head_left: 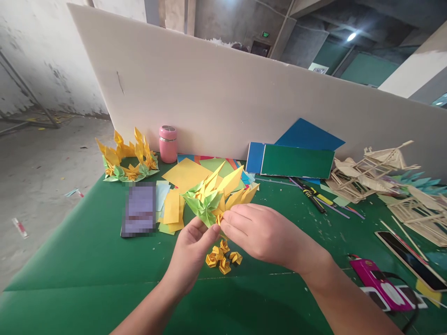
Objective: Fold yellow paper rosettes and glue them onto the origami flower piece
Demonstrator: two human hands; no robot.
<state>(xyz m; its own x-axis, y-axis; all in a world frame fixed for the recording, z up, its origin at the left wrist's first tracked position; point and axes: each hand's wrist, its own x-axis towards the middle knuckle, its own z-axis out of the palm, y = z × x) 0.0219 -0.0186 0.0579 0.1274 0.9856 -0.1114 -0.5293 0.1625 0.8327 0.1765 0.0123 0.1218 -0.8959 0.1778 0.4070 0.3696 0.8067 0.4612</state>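
Observation:
My left hand (193,246) is closed on the lower edge of a folded paper crown (206,204), which has tall yellow points and a green star-shaped piece at the front. At the crown's lower edge, my right hand (260,230) pinches a small yellow paper rose (219,218), partly covered by the fingers. The two hands nearly meet there. Below them, several more folded paper roses (224,265) lie in a cluster on the green table (167,302).
A finished-looking yellow and green crown (131,158) stands at the back left by a pink flask (168,145). Nearby lie a blurred tablet or phone (139,209) and paper sheets (172,209). To the right are a cutter (314,199), stick models (363,177), a phone (410,260) and a magenta device (382,284).

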